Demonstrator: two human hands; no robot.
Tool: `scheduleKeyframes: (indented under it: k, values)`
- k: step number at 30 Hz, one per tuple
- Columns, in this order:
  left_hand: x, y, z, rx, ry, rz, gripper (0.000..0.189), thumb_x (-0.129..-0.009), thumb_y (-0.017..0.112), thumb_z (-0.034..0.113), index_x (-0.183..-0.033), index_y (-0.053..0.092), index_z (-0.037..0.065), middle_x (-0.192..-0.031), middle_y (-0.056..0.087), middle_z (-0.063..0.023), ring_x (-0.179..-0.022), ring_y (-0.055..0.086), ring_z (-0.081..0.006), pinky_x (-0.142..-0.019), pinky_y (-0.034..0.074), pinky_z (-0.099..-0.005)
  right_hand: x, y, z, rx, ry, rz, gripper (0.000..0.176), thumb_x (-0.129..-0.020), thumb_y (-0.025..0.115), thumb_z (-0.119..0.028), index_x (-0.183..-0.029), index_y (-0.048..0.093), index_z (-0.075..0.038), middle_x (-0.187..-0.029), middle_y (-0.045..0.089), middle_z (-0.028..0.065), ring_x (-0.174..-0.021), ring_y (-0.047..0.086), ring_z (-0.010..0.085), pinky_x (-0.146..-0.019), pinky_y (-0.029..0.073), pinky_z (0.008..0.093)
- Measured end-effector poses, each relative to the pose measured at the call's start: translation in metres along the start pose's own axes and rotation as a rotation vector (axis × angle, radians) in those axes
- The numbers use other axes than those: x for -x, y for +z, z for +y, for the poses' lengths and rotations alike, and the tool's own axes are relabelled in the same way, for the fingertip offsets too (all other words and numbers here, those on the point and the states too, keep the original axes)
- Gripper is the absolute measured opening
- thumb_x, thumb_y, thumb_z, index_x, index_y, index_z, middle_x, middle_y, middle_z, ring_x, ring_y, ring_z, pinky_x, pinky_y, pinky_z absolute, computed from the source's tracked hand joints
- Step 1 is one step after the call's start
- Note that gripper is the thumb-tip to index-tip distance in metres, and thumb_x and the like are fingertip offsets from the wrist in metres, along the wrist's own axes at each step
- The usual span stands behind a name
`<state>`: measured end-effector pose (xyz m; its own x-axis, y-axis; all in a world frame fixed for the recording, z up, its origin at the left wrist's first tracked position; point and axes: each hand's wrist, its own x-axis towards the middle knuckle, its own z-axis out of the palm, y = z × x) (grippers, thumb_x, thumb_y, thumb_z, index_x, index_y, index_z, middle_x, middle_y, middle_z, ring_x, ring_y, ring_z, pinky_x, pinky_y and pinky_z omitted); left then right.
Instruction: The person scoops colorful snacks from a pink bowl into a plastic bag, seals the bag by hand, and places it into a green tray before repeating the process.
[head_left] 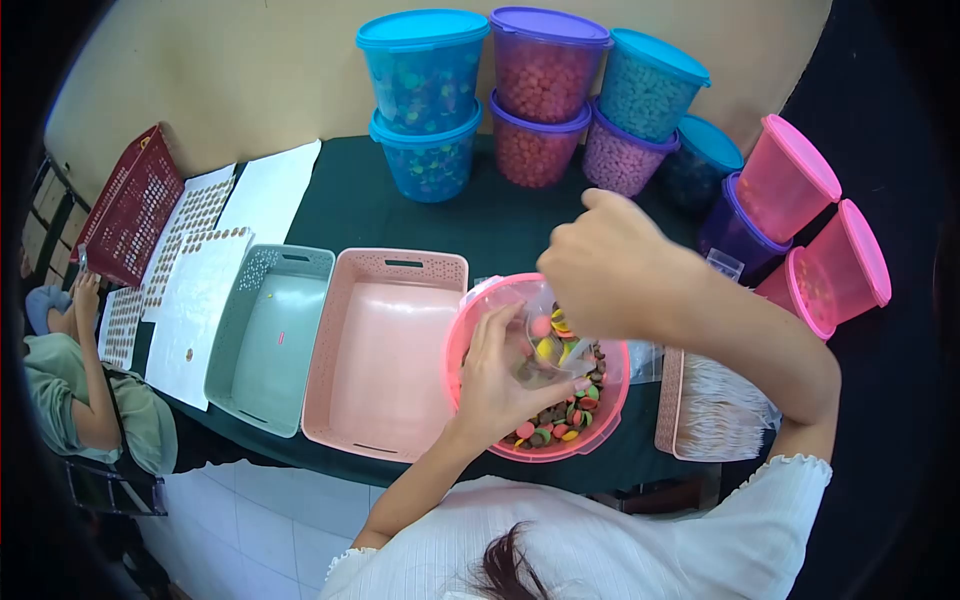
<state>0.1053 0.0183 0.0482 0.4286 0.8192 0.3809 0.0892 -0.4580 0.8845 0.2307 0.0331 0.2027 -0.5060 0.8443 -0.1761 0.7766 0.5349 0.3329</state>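
A pink tub (456,335) in front of me holds small round candies (555,425) in red, green, yellow and brown. Above it, my left hand (493,370) curves its fingers and thumb around a clear plastic bag (548,365), with bright candies visible through or in it. My right hand (605,262) is raised over the tub's far side, wrist bent and fingers closed. What its fingers grip is hidden behind the hand. Clear plastic also shows just below the right hand.
Left of the tub lie a pink basket (385,440) and a green basket (225,385). Lidded tubs (545,80) stand stacked behind. At right are a basket of thin white sticks or packets (720,405) and pink tubs (835,255). Another person (75,385) works far left by dotted sheets (190,350).
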Motion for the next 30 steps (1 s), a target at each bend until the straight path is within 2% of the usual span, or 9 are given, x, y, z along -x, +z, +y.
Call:
scheduleKeyframes:
  k: [6,10,14,18,21,23,25,28,30]
  values:
    - [0.004,0.0,-0.013,0.036,0.072,0.033,0.078,-0.052,0.081,0.024,-0.113,0.038,-0.002,-0.103,0.046,-0.015,-0.096,0.05,-0.0263,-0.081,0.043,-0.0345,-0.004,-0.018,-0.013,0.112,0.038,-0.134,0.005,-0.058,0.06,-0.016,-0.057,0.06,-0.011,-0.058,0.058,0.0058,-0.055,0.055,0.0171,-0.06,0.034,0.0293]
    - [0.009,-0.015,-0.001,0.046,0.049,0.087,0.078,-0.051,0.08,0.019,-0.113,0.039,-0.003,-0.106,0.046,-0.015,-0.097,0.05,-0.0263,-0.082,0.043,-0.0334,0.034,-0.019,0.005,0.055,0.084,0.288,0.011,-0.067,0.055,-0.013,-0.059,0.059,-0.007,-0.058,0.055,0.0091,-0.057,0.053,0.0216,-0.061,0.034,0.0316]
    - [0.012,-0.032,0.003,-0.023,0.189,0.074,0.079,-0.049,0.077,0.011,-0.116,0.038,-0.002,-0.107,0.046,-0.0149,-0.098,0.049,-0.0254,-0.083,0.042,-0.0327,0.053,-0.015,0.002,-0.095,0.207,0.217,0.02,-0.076,0.049,-0.014,-0.062,0.055,-0.002,-0.058,0.052,0.0114,-0.06,0.05,0.0263,-0.062,0.033,0.0332]
    - [0.005,-0.034,0.006,0.045,0.109,0.098,0.083,-0.049,0.079,0.014,-0.119,0.037,-0.001,-0.109,0.045,-0.0137,-0.101,0.047,-0.0236,-0.086,0.039,-0.034,0.066,-0.021,-0.002,-0.175,0.291,0.314,0.016,-0.074,0.05,-0.012,-0.063,0.055,-0.002,-0.057,0.051,0.0115,-0.06,0.05,0.0267,-0.064,0.033,0.0332]
    - [0.01,-0.048,0.0,0.345,-0.046,0.161,0.089,-0.049,0.08,0.027,-0.121,0.036,0.0,-0.111,0.044,-0.0119,-0.103,0.046,-0.0233,-0.086,0.038,-0.0357,0.076,-0.015,-0.002,0.022,0.427,0.239,0.013,-0.071,0.053,-0.012,-0.063,0.057,-0.003,-0.057,0.052,0.0101,-0.059,0.051,0.024,-0.066,0.034,0.0316]
    - [0.021,-0.066,0.014,0.314,-0.035,0.439,0.104,-0.046,0.076,0.053,-0.123,0.032,-0.002,-0.111,0.043,-0.011,-0.104,0.045,-0.0238,-0.086,0.038,-0.036,0.074,0.01,-0.011,0.116,0.226,0.065,0.01,-0.067,0.057,-0.015,-0.064,0.059,-0.006,-0.057,0.053,0.0062,-0.06,0.053,0.0212,-0.069,0.033,0.0346]
    - [0.026,-0.085,0.015,0.601,0.287,0.374,0.11,-0.056,0.053,0.072,-0.127,0.023,-0.006,-0.115,0.041,-0.0153,-0.105,0.043,-0.0261,-0.093,0.033,-0.0404,0.059,0.051,-0.032,0.234,0.201,-0.123,0.009,-0.065,0.06,-0.019,-0.067,0.062,-0.01,-0.06,0.056,0.0021,-0.063,0.054,0.0182,-0.07,0.032,0.0373]
    - [0.032,-0.094,0.041,0.638,0.195,0.518,0.128,-0.039,0.059,0.078,-0.126,0.02,-0.007,-0.103,0.046,-0.0151,-0.096,0.049,-0.026,-0.084,0.041,-0.0387,0.018,0.057,-0.044,0.212,0.153,-0.757,0.02,-0.065,0.063,-0.026,-0.083,0.064,-0.016,-0.071,0.053,-0.0034,-0.071,0.051,0.013,-0.062,0.028,0.0342]
    - [0.044,-0.096,0.034,0.632,0.058,0.478,0.127,-0.042,0.058,0.078,-0.126,0.019,-0.007,-0.103,0.046,-0.0157,-0.094,0.05,-0.0257,-0.082,0.042,-0.0384,0.007,0.084,-0.046,0.212,0.157,-0.741,0.021,-0.066,0.062,-0.027,-0.084,0.064,-0.016,-0.073,0.055,-0.0022,-0.073,0.052,0.0135,-0.061,0.029,0.0353]
